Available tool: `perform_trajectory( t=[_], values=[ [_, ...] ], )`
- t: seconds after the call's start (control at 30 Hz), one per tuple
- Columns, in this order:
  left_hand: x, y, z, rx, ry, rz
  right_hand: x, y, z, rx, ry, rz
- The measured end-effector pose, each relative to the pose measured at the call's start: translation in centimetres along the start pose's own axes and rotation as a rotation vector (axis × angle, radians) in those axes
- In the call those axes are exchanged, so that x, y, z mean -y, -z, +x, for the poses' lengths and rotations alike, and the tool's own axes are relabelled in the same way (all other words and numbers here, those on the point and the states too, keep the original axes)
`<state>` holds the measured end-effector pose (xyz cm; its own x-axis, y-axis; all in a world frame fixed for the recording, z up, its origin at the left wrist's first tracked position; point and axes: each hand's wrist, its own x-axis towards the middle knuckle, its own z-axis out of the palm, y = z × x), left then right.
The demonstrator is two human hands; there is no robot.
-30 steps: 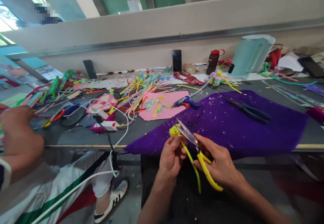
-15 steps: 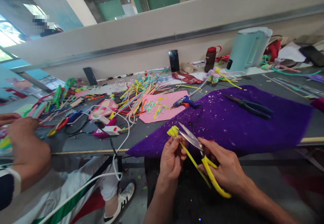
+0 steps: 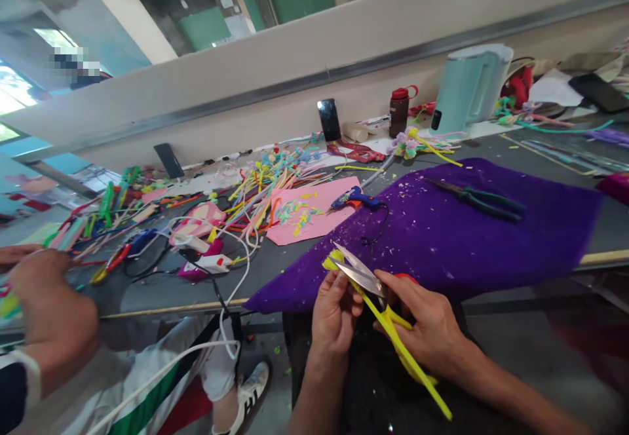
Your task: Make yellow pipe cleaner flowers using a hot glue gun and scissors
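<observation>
My left hand (image 3: 334, 320) pinches a fluffy yellow pipe-cleaner flower (image 3: 331, 262) just under its head, in front of the table edge. My right hand (image 3: 430, 333) grips a pair of scissors (image 3: 366, 282) with yellow handles. The blades lie slightly apart across the flower's head, close to my left fingertips. A yellow stem runs down from the flower toward the right hand, where it overlaps the similarly coloured handles. Beneath the blade tips lies a purple cloth (image 3: 442, 238) dotted with small scraps.
A blue glue gun (image 3: 358, 199) lies by a pink sheet (image 3: 319, 222) holding cut bits. Pliers (image 3: 479, 200) rest on the cloth. Behind are a phone (image 3: 329, 120), a bottle (image 3: 399, 114) and a kettle (image 3: 469, 91). Left are pipe cleaners, cables and a co-worker's arm (image 3: 54, 304).
The scissor blades have shifted left and now cross the flower's head, with a narrower gap between them. The handles have turned within my right hand. The camera view has shifted slightly.
</observation>
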<state>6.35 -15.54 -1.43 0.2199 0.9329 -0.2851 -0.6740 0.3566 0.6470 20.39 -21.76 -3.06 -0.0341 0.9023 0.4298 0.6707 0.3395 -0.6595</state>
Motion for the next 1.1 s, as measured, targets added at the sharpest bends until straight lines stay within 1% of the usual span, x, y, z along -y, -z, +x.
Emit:
perform_trajectory(
  t=[0.1,0.33,0.5,0.63,0.8,1.1],
  values=[
    [0.2,0.0,0.1,-0.003,-0.015,0.056,-0.1,0.0,0.2,-0.038,0.025,-0.036],
    [0.5,-0.2,0.0,0.057,-0.054,0.177,-0.7,0.0,0.3,-0.087,0.066,-0.065],
    [0.8,-0.1,-0.1,0.044,-0.083,0.227,-1.0,-0.1,0.4,-0.116,0.083,-0.051],
    [1.0,0.0,0.0,0.056,-0.082,0.245,-1.0,-0.2,0.3,-0.116,0.073,-0.037],
    [1.0,0.2,-0.1,0.041,-0.081,0.272,-1.1,-0.5,0.2,-0.104,0.069,-0.033],
    [1.0,0.0,-0.2,0.053,-0.103,0.290,-1.2,-0.5,0.2,-0.110,0.070,-0.025]
  ],
)
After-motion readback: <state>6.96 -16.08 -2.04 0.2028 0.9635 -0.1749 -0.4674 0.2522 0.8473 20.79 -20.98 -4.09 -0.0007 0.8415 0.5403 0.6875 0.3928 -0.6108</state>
